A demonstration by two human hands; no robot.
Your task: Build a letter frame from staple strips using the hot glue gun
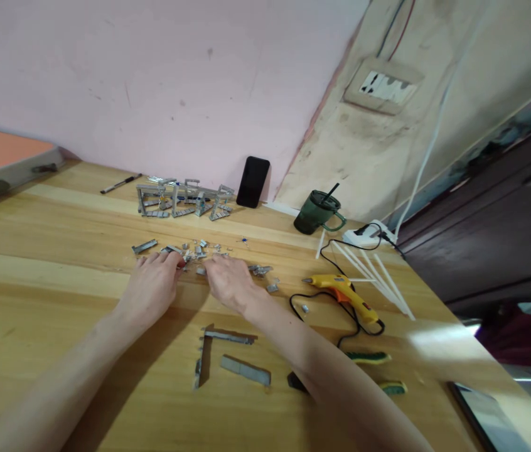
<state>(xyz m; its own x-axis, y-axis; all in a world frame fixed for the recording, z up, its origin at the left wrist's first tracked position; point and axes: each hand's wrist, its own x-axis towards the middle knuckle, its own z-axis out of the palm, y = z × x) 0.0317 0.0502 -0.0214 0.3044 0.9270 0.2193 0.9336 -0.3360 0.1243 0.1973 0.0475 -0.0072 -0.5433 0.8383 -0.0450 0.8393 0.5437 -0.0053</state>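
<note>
My left hand [150, 285] is closed among a scatter of small grey pieces [199, 250] on the wooden table; whatever its fingertips hold is hidden. At the right side of the same scatter, my right hand [228, 279] has its fingers curled down, and I cannot make out what is in them. One flat grey strip [145, 246] lies just beyond my left hand. More bits [260, 270] rest beside my right wrist. Nearer to me are an L-shaped grey piece [228, 336] and a flat grey bar [245, 370].
Several small grey frame-like structures [181, 199] stand at the back near a pen [121, 183]. A black phone [253, 182] leans on the wall. To the right are a green mug [317, 212], a corded yellow glue gun [343, 295], white sticks [378, 276], green-handled pliers [368, 358] and a tablet-like device [486, 417].
</note>
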